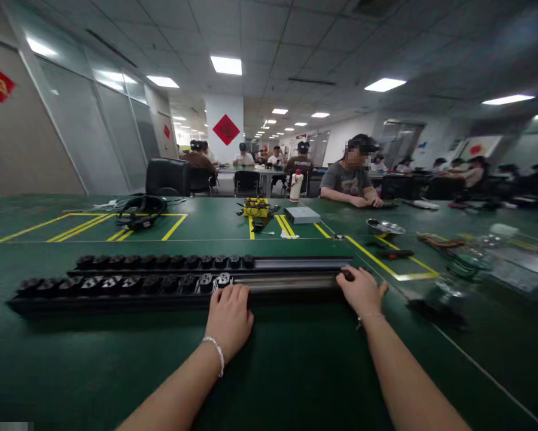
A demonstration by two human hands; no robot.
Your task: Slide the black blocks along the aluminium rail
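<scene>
Two long black track rails lie side by side across the green table. The near rail (286, 286) and the far rail (304, 263) each carry a row of black socket modules on their left part; their right parts show a bare grey channel. My left hand (229, 317) is closed over the front edge of the near rail, just below its rightmost socket module (224, 279). At that rail's right end my right hand (362, 292) pinches a small black piece (348, 275), probably another module, mostly hidden by the fingers.
Black headgear (140, 211), a yellow box with cables (256, 207) and a silver box (301, 215) lie farther back. To the right are a metal bowl (385, 227), a red-black tool (393, 254), and clear bags (446, 296). A person (352, 173) sits opposite.
</scene>
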